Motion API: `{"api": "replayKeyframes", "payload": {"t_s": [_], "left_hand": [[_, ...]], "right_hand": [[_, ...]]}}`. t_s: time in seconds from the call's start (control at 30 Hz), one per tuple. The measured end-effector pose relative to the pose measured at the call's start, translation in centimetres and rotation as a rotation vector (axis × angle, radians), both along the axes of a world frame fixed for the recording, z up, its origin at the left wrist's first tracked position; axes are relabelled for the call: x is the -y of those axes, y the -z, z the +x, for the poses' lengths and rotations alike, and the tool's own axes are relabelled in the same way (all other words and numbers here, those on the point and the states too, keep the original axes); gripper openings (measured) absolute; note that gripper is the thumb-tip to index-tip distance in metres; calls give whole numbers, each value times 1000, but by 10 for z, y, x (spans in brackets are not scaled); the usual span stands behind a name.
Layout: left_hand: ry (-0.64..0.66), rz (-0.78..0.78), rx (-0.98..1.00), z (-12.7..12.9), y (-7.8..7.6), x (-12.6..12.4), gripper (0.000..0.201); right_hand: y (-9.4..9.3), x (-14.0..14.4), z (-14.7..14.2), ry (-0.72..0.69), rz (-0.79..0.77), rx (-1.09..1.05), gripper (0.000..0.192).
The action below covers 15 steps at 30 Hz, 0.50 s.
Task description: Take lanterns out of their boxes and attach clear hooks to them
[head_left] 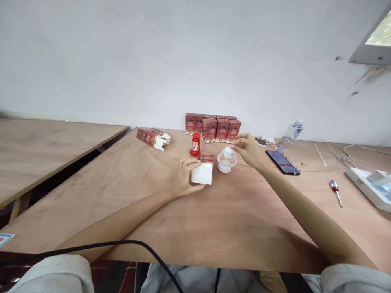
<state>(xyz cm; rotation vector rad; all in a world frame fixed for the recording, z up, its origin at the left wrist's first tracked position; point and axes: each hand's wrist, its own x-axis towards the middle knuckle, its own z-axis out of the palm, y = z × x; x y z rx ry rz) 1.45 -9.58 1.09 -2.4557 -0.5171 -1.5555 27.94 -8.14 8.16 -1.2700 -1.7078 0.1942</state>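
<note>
- A box (202, 173) is gripped by the fingers of the left hand (182, 178).
- A white lantern (225, 165) is pinched at its top by the fingers of the right hand (249, 150).

No legible text, even on boxes (222, 130).

White-and-red box (202, 173), white lantern (225, 166), red lantern (195, 151), red patterned boxes (222, 131)

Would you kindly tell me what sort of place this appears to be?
Probably a simple workroom: a plain wooden table, a screwdriver and small red boxes grouped at the back suggest it.
</note>
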Motion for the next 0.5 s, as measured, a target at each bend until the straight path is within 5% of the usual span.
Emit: {"api": "replayKeyframes", "payload": {"t_s": [0.27, 0.4, 0.5], "left_hand": [[-49, 435, -163, 0, 14, 7, 40], [-176, 345, -206, -5, 30, 0, 34], [-225, 273, -152, -7, 34, -10, 34]], "right_hand": [[-5, -1, 2, 32, -54, 234, 15], [-9, 1, -5, 46, -46, 265, 11], [-4, 20, -23, 111, 144, 161, 15]]}}
